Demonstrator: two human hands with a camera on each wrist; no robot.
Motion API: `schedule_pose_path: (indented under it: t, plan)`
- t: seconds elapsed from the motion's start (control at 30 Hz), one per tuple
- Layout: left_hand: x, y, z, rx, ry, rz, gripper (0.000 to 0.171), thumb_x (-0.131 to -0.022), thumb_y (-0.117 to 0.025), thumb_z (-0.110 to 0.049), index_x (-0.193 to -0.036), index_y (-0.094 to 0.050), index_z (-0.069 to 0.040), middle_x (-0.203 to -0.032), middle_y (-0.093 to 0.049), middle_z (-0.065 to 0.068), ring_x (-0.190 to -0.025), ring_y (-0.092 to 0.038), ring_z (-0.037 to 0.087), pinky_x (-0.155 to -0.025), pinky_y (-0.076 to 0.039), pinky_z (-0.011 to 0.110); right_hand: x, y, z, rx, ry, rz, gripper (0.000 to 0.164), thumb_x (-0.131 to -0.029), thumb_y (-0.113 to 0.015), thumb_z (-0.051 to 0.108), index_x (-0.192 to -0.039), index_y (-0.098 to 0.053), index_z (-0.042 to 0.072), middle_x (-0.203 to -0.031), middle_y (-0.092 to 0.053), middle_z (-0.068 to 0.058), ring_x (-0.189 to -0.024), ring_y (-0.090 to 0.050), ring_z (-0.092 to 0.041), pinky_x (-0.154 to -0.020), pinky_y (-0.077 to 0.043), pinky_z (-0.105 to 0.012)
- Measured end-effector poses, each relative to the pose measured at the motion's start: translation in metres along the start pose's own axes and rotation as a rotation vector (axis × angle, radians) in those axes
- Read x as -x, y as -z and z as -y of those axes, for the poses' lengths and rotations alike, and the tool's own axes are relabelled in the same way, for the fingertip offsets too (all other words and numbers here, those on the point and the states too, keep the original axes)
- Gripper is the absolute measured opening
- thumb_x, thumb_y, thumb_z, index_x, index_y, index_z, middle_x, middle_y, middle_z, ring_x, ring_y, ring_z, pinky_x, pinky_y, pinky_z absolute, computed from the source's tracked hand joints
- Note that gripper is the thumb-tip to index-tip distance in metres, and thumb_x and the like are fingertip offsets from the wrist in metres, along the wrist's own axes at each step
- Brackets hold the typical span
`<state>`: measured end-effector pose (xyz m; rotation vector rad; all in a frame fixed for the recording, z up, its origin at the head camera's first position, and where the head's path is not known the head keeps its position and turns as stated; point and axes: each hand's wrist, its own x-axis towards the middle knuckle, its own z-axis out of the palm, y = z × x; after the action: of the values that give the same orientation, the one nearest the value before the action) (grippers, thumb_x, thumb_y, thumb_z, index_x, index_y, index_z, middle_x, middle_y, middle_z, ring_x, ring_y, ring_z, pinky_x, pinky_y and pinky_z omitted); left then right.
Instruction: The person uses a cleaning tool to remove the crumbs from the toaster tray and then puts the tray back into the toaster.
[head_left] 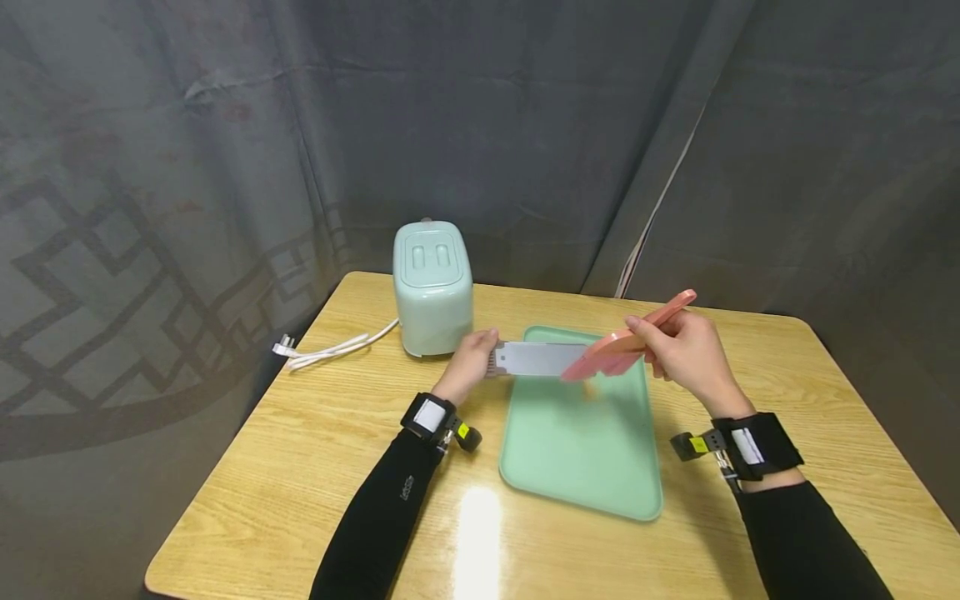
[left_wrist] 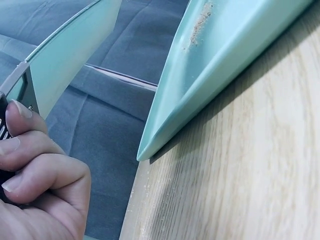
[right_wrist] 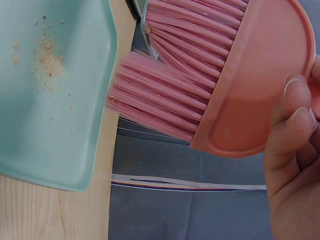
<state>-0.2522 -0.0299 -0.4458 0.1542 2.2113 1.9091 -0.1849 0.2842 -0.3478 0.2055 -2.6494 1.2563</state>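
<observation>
My left hand (head_left: 467, 367) grips the dark handle of a wide, flat metal blade (head_left: 536, 359), raised over the left part of a mint-green tray (head_left: 581, 467). The left wrist view shows the fingers (left_wrist: 55, 172) curled round that handle. In my right hand (head_left: 688, 354) is a pink hand brush (right_wrist: 265, 75), held by its upper part with its bristles (right_wrist: 165, 95) pointing left. Those bristles overlap the blade's far end in the head view. A small heap of pale brown crumbs (right_wrist: 50, 62) lies on the tray, with loose specks around it.
A pale mint toaster (head_left: 435, 292) stands at the back left, its lid on top. Its white cord and plug (head_left: 330, 350) lie to the left, near the table edge. A grey curtain (head_left: 480, 142) hangs behind the wooden table (head_left: 337, 467).
</observation>
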Motion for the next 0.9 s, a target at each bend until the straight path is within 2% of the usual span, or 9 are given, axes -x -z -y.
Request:
schedule_pose_path:
  t: [0.27,0.4,0.47,0.57,0.7,0.77,0.9]
  plan:
    - [0.0,-0.001,0.001,0.009,0.021,-0.002,0.047,-0.113,-0.039,-0.039,-0.121,-0.064,0.0,-0.108,-0.068,0.013,-0.091,-0.065,0.019,-0.079,-0.057,0.028,0.002,0.001,0.001,-0.043,-0.002,-0.057,0.038,-0.102,-0.067,0.038,-0.097,-0.071,0.001,-0.06,-0.062,-0.001,-0.044,-0.055,-0.015,-0.042,-0.048,-0.027]
    - [-0.001,-0.002,0.002,-0.002,0.013,-0.003,0.045,-0.113,-0.039,-0.038,-0.119,-0.064,0.0,-0.106,-0.068,0.013,-0.089,-0.065,0.019,-0.078,-0.057,0.028,0.002,0.002,0.004,-0.124,0.051,-0.094,0.034,-0.104,-0.065,0.032,-0.104,-0.069,-0.002,-0.063,-0.064,0.004,-0.046,-0.059,-0.015,-0.045,-0.051,-0.025]
    - [-0.001,-0.002,0.002,-0.009,0.009,0.002,0.045,-0.113,-0.039,-0.037,-0.12,-0.064,0.0,-0.105,-0.068,0.013,-0.088,-0.065,0.018,-0.078,-0.057,0.028,0.0,0.003,0.007,-0.2,0.097,-0.1,0.032,-0.105,-0.063,0.026,-0.109,-0.067,-0.006,-0.065,-0.066,0.005,-0.048,-0.061,-0.014,-0.047,-0.053,-0.024]
    - [-0.001,-0.003,0.0,-0.015,0.005,0.01,0.045,-0.113,-0.04,-0.037,-0.121,-0.064,0.0,-0.103,-0.068,0.012,-0.087,-0.065,0.017,-0.077,-0.057,0.027,-0.004,0.002,0.013,-0.358,0.183,-0.058,0.03,-0.106,-0.06,0.017,-0.116,-0.064,-0.011,-0.07,-0.07,0.004,-0.051,-0.062,-0.012,-0.049,-0.054,-0.022]
    - [0.0,-0.006,-0.002,-0.013,-0.007,0.028,0.045,-0.113,-0.04,-0.037,-0.119,-0.065,-0.001,-0.1,-0.068,0.01,-0.086,-0.064,0.017,-0.077,-0.055,0.027,-0.013,-0.005,0.022,-0.545,0.247,0.071,0.029,-0.107,-0.057,0.011,-0.121,-0.061,-0.014,-0.077,-0.071,-0.001,-0.055,-0.062,-0.013,-0.051,-0.053,-0.023]
    - [0.0,-0.008,-0.003,-0.022,-0.018,0.031,0.044,-0.113,-0.039,-0.037,-0.117,-0.065,-0.001,-0.096,-0.067,0.008,-0.085,-0.063,0.016,-0.078,-0.053,0.027,-0.016,-0.011,0.027,-0.566,0.235,0.129,0.03,-0.107,-0.056,0.012,-0.123,-0.06,-0.013,-0.079,-0.072,-0.002,-0.056,-0.061,-0.014,-0.052,-0.054,-0.024]
    - [0.0,-0.014,-0.004,-0.025,-0.043,0.035,0.043,-0.112,-0.04,-0.036,-0.111,-0.065,-0.002,-0.089,-0.064,0.003,-0.081,-0.06,0.015,-0.076,-0.05,0.026,-0.022,-0.027,0.032,-0.511,0.165,0.198,0.034,-0.107,-0.057,0.016,-0.126,-0.058,-0.011,-0.081,-0.073,-0.002,-0.059,-0.063,-0.014,-0.054,-0.056,-0.026]
